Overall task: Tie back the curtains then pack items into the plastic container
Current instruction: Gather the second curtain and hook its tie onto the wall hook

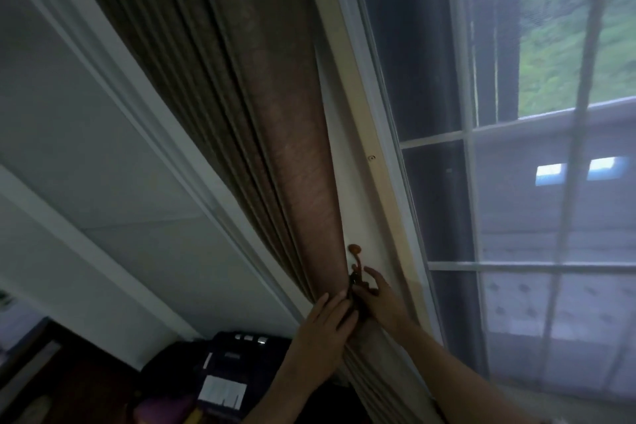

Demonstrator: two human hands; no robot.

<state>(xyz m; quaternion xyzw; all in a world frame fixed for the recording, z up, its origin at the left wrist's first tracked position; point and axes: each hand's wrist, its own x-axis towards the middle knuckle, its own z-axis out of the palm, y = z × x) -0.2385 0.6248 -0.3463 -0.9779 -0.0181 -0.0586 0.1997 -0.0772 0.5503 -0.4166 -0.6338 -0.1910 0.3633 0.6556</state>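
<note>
Now left hand [323, 330] flat, pressing gathered curtain [275, 148]; right hand [378, 296] pinching dark tie-back [352, 286] just below hook [356, 256].

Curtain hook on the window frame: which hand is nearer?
Right. The right hand reaches just under the hook, fingertips beside it; the left hand sits lower, on the gathered curtain.

Curtain [275, 148]: brown, faint mottled weave, pleats shading darker toward nine o'clock. Hook [354, 249]: reddish-brown. Tie [352, 282]: black. Window frame [370, 79]: white, edged cream. Bag [220, 372] at seven o'clock: black, white labels. Foliage [568, 45] at one o'clock: green.
</note>
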